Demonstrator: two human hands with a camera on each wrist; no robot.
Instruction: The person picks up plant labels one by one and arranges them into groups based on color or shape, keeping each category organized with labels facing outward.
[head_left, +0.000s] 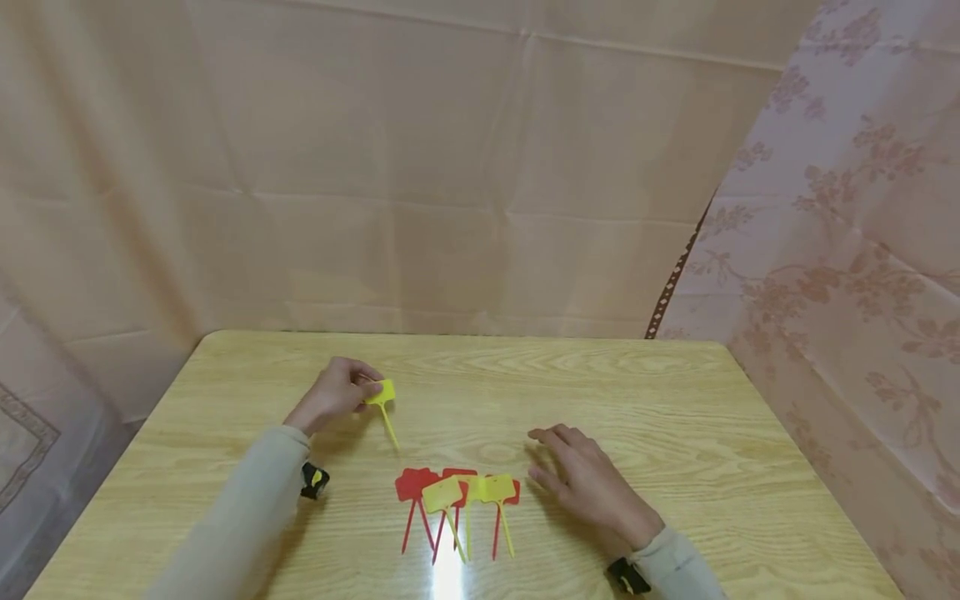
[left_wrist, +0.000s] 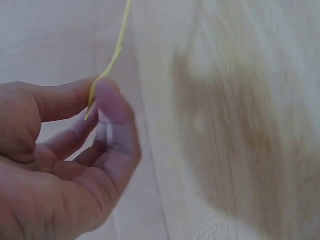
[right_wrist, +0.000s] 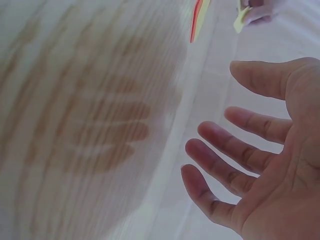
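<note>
Between thumb and fingers, my left hand (head_left: 337,388) pinches a yellow plant label (head_left: 384,392) by its flat head, over the table's left part. Its thin stem slants down toward the table. In the left wrist view the label (left_wrist: 120,42) appears edge-on, gripped at the thumb and fingertips. My right hand (head_left: 581,475) hovers right of the pile, holding nothing; the right wrist view has its fingers (right_wrist: 220,162) spread and slightly bent. Red plant labels (head_left: 412,484) and yellow plant labels (head_left: 442,495) overlap in a pile at the front middle, stems toward me.
The wood-grain table (head_left: 637,392) has rounded far corners. A beige curtain (head_left: 450,167) hangs behind its back edge, and a flowered cloth (head_left: 862,292) hangs on the right. Light glares off the tabletop just in front of the pile.
</note>
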